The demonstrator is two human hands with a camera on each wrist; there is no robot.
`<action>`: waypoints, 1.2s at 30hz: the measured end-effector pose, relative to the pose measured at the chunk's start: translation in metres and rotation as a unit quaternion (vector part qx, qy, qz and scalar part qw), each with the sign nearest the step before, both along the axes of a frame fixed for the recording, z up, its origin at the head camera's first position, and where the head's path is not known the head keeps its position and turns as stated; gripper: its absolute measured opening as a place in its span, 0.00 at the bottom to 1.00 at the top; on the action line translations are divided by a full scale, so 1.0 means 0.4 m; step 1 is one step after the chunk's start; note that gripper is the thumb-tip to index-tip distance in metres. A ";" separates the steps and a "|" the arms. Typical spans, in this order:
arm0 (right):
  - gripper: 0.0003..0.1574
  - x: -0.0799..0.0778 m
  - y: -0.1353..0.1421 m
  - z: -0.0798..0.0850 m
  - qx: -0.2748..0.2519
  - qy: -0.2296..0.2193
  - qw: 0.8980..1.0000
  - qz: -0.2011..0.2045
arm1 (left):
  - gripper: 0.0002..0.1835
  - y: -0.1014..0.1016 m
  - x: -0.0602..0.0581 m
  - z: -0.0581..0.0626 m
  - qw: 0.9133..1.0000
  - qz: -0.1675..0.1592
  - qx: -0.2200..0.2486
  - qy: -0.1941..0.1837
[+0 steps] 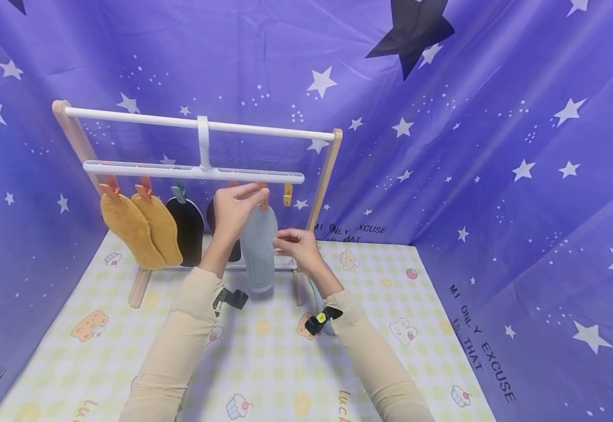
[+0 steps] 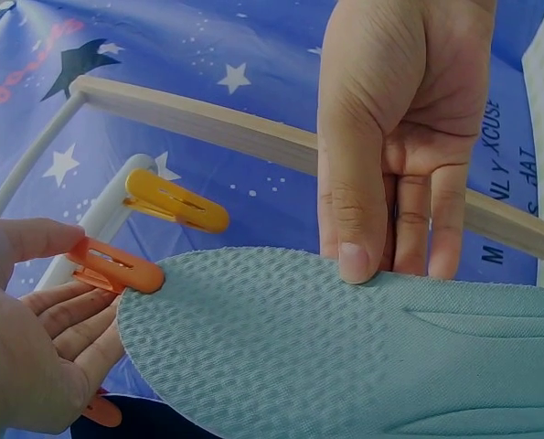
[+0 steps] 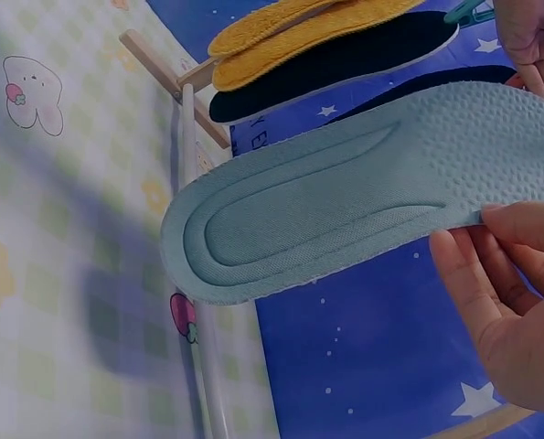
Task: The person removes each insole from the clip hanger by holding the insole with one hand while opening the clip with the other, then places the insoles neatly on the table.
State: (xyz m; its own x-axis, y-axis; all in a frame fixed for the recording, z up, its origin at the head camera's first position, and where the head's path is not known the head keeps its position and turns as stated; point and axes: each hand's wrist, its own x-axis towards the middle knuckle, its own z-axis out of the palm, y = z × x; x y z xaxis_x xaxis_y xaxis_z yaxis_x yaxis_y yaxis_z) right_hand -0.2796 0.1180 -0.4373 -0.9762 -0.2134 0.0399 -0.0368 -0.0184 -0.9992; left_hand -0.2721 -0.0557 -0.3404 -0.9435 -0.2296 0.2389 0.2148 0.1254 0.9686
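A grey-blue insole [image 1: 261, 252] hangs toe up from an orange clothespin [image 2: 121, 267] on the white hanger [image 1: 232, 174]. My left hand [image 1: 232, 208] pinches the clothespin, thumb on one side and fingers behind, and the clip's tip overlaps the insole's toe end. Lower down, my right hand [image 1: 301, 249] holds the insole's right edge between thumb and fingers. In the right wrist view the insole [image 3: 317, 192] stretches across the frame, its dimpled toe part near the right hand [image 3: 518, 311]. A yellow clothespin [image 1: 288, 194] dangles at the hanger's right end with nothing in it.
Two yellow insoles [image 1: 129, 231] and a black insole [image 1: 187, 234] hang at left from clothespins. Another dark insole [image 3: 418, 91] is partly hidden behind the grey-blue one. The hanger hooks over a rack [image 1: 143, 117] with wooden legs on a checked tablecloth [image 1: 264, 357].
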 end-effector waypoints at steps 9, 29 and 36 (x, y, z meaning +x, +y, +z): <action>0.14 0.003 0.000 0.004 -0.002 -0.005 1.000 0.000 | 0.17 0.002 0.000 -0.001 1.000 0.006 0.006 0.004; 0.15 0.011 0.011 0.017 0.014 -0.006 1.000 0.000 | 0.15 0.005 -0.003 -0.005 1.000 0.018 -0.008 0.018; 0.14 0.007 0.019 0.017 0.016 -0.004 1.000 0.001 | 0.15 0.007 -0.004 -0.006 0.999 0.024 -0.002 0.022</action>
